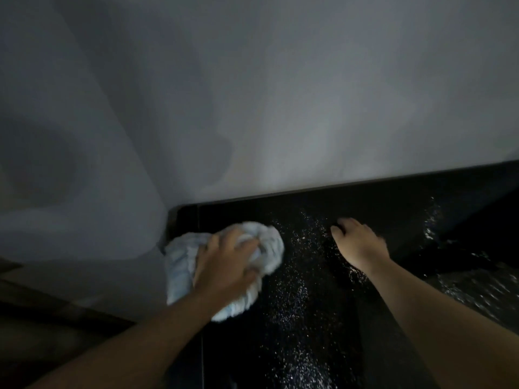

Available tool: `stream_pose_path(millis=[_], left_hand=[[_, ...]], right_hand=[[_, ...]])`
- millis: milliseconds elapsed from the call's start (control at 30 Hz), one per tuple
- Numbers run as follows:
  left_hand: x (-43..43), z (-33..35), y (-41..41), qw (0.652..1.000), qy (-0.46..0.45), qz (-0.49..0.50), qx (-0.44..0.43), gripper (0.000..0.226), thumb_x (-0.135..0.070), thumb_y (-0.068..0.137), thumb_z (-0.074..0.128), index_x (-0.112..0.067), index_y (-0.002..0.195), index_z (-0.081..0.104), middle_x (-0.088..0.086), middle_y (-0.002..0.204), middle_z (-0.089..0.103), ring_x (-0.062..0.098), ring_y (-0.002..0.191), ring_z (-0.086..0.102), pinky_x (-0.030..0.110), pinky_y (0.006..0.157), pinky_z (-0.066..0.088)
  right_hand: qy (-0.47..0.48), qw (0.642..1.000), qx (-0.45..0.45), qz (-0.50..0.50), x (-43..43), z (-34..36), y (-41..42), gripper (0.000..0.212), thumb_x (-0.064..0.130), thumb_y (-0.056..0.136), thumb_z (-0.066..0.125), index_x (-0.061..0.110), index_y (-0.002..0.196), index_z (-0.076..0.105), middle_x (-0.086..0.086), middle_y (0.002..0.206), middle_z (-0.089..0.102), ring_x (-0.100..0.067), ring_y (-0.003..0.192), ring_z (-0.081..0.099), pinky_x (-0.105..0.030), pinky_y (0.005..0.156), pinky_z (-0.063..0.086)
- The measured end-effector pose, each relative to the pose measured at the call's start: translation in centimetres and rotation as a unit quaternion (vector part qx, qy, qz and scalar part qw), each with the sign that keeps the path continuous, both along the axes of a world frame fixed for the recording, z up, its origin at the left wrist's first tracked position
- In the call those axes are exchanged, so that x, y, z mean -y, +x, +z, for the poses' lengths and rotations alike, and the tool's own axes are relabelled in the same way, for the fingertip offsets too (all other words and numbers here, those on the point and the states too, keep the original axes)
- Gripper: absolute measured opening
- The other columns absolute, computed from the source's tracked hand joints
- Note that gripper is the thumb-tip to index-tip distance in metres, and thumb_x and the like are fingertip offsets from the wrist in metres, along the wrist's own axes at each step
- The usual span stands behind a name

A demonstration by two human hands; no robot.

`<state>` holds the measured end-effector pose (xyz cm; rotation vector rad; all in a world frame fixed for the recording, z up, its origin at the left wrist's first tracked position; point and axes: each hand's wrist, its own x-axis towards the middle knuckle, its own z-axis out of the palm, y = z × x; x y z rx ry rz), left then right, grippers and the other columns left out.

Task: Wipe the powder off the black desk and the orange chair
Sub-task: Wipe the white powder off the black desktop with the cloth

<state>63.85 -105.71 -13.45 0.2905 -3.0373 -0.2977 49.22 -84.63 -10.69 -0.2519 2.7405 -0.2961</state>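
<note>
The black desk (379, 203) runs along a grey wall, dim and glossy. White powder (292, 293) lies scattered across its top in a band between my two hands, with more (429, 223) at the right. My left hand (224, 265) grips a bunched pale blue-white cloth (266, 242) and holds it down on the desk near the left end. My right hand (359, 242) rests flat on the desk top with fingers spread, a short way right of the cloth. The orange chair is not in view.
The grey wall (252, 108) stands directly behind the desk. The desk's left end (174, 226) is just beyond the cloth, with dim brownish floor (42, 332) below at the lower left. A dark shape (477, 290) dusted with powder lies at the right.
</note>
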Motion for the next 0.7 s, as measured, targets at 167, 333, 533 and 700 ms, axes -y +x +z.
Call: stream_pose_path(millis=[167, 333, 533, 700], left_hand=[[2.1, 1.3, -1.6, 0.995, 0.029, -0.004, -0.099, 0.053, -0.048, 0.068, 0.042, -0.039, 0.120, 0.046, 0.002, 0.134, 0.046, 0.034, 0.107, 0.054, 0.044, 0.090, 0.047], [6.6, 0.6, -6.0, 0.967, 0.126, 0.213, 0.057, 0.054, -0.061, 0.083, 0.045, -0.049, 0.134, 0.035, 0.000, 0.148, 0.034, 0.033, 0.128, 0.039, 0.048, 0.104, 0.036], [-3.9, -0.2, -2.4, 0.997, 0.040, -0.055, 0.035, 0.048, -0.051, 0.076, 0.031, -0.044, 0.123, 0.039, -0.017, 0.134, 0.033, 0.020, 0.129, 0.032, 0.041, 0.098, 0.033], [1.0, 0.7, -5.0, 0.998, 0.030, 0.018, -0.049, 0.053, -0.042, 0.078, 0.050, -0.038, 0.131, 0.043, -0.001, 0.137, 0.044, 0.029, 0.120, 0.047, 0.041, 0.093, 0.042]], right_hand=[[-0.015, 0.999, 0.036, 0.013, -0.2, -1.0, -0.3, 0.055, 0.039, 0.099, 0.029, 0.022, 0.151, 0.020, -0.003, 0.160, 0.010, -0.028, 0.147, 0.005, -0.044, 0.119, 0.014], [-0.006, 0.999, 0.033, 0.037, -0.6, -1.2, -0.3, 0.059, 0.041, 0.097, 0.033, 0.024, 0.152, 0.016, -0.001, 0.160, 0.006, -0.028, 0.147, 0.003, -0.045, 0.118, 0.014], [0.027, 0.997, 0.028, 0.069, -1.1, -1.4, -0.3, 0.060, 0.037, 0.099, 0.032, 0.025, 0.152, 0.007, -0.001, 0.161, -0.001, -0.028, 0.147, -0.001, -0.044, 0.119, 0.010], [0.026, 0.995, 0.044, 0.085, -1.5, -1.3, -0.6, 0.059, 0.034, 0.101, 0.030, 0.025, 0.153, 0.003, -0.001, 0.160, -0.006, -0.027, 0.147, -0.005, -0.042, 0.120, 0.008]])
